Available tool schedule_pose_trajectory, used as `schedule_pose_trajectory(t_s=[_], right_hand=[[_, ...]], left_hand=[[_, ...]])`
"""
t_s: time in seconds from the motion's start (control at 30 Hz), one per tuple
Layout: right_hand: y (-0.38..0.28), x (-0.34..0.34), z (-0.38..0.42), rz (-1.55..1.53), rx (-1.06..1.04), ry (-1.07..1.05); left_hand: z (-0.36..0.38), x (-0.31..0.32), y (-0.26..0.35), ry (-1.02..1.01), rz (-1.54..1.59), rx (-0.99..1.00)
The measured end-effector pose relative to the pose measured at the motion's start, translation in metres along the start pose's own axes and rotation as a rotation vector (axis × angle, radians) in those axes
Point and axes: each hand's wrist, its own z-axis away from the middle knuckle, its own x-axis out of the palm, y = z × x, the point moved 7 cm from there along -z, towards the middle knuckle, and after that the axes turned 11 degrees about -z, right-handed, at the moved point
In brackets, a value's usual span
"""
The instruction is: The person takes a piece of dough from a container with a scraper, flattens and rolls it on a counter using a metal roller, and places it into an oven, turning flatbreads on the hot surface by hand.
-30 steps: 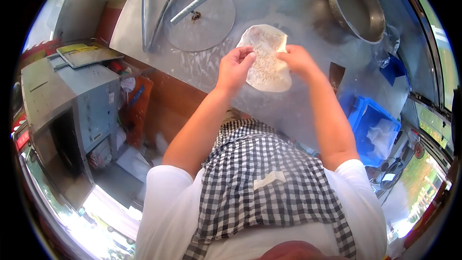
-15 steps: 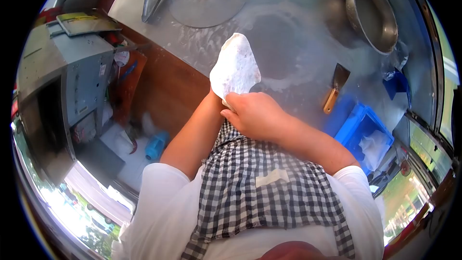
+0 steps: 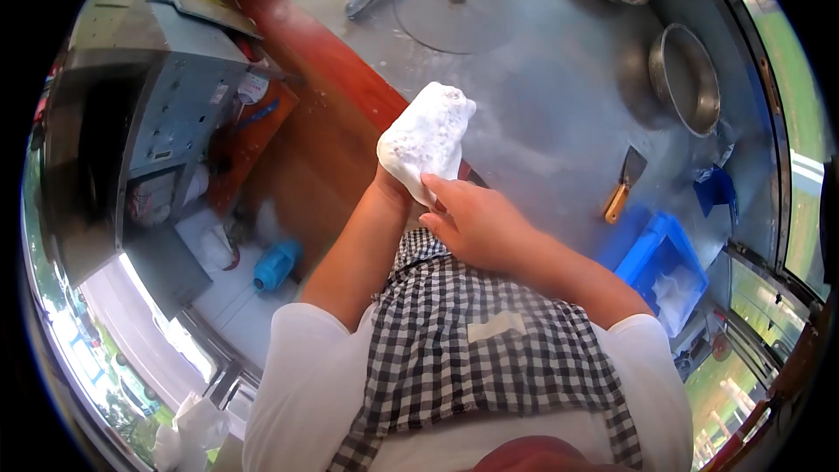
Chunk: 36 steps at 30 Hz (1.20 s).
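Observation:
A floppy, floured white piece of dough (image 3: pixel 424 142) lies over my left hand (image 3: pixel 391 185), in front of my apron. The dough hides the fingers of that hand; only the wrist and lower edge of the hand show. My right hand (image 3: pixel 482 220) comes in from the right and has the dough's lower edge between thumb and fingers. The upper end of the dough looks lumpy and bent over. Both hands are above the near left edge of the metal worktop (image 3: pixel 546 175).
A scraper with a wooden handle (image 3: pixel 617 203) lies on the right, near a blue bin (image 3: pixel 651 240). Two metal bowls (image 3: pixel 680 79) stand at the back right. A round lid (image 3: pixel 450 22) lies at the back. At left are a grey cabinet (image 3: pixel 188 96) and a blue jug (image 3: pixel 277 264).
My view has turned, so the worktop appears shifted. The dough has gone from a long, pointed flap to a shorter, bunched shape. My right hand stays at its lower edge.

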Motion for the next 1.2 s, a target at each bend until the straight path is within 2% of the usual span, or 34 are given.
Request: schedule_pose_trajectory(t_s=[0.17, 0.3, 0.33, 0.4, 0.43, 0.53, 0.6, 0.63, 0.73, 0.77, 0.83, 0.93, 1.0, 1.1, 1.2], right_hand=[[-0.051, 0.059, -0.027, 0.048, -0.143, 0.038], [-0.113, 0.113, -0.053, 0.061, -0.531, 0.131], [-0.124, 0.128, -0.062, 0.058, -0.543, 0.11], [-0.143, 0.153, -0.08, 0.048, -0.535, 0.076], [-0.152, 0.167, -0.092, 0.091, -0.612, 0.065], [-0.172, 0.199, -0.126, 0.023, -0.524, -0.042], [-0.181, 0.216, -0.153, 0.033, -0.531, -0.098], [-0.185, 0.223, -0.17, 0.03, -0.526, -0.124], [-0.201, 0.244, -0.214, 0.045, -0.53, -0.175], [-0.202, 0.251, -0.232, 0.039, -0.532, -0.2], [-0.211, 0.263, -0.268, 0.067, -0.561, -0.225], [-0.227, 0.28, -0.334, 0.062, -0.503, -0.305], [-0.247, 0.293, -0.379, 0.087, -0.566, -0.342], [-0.271, 0.312, -0.452, 0.155, -0.595, -0.406], [-0.314, 0.326, -0.492, 0.189, -0.525, -0.376]], left_hand=[[-0.001, -0.086, 0.011, 0.065, 0.213, -0.095], [0.015, -0.185, 0.022, 0.219, 0.471, -0.192], [0.025, -0.213, 0.027, 0.294, 0.59, -0.22], [0.056, -0.268, 0.032, 0.489, 1.163, -0.261], [0.072, -0.296, 0.029, 0.578, 1.44, -0.228], [0.094, -0.369, 0.021, 0.613, 2.322, 0.035], [0.107, -0.415, 0.03, 0.687, 2.599, 0.16], [0.112, -0.442, 0.061, 0.806, 2.575, 0.179], [0.115, -0.515, 0.105, 0.775, 3.409, 0.579], [0.131, -0.544, 0.097, 0.514, 3.474, 0.422], [0.15, -0.597, 0.092, 0.365, 3.527, 0.386], [0.165, -0.681, 0.088, 0.346, 3.5, 0.58], [0.172, -0.737, 0.086, 0.32, 3.461, 0.698], [0.189, -0.822, 0.086, 0.225, 3.369, 0.862], [0.218, -0.906, 0.092, 0.116, 3.226, 1.078]])
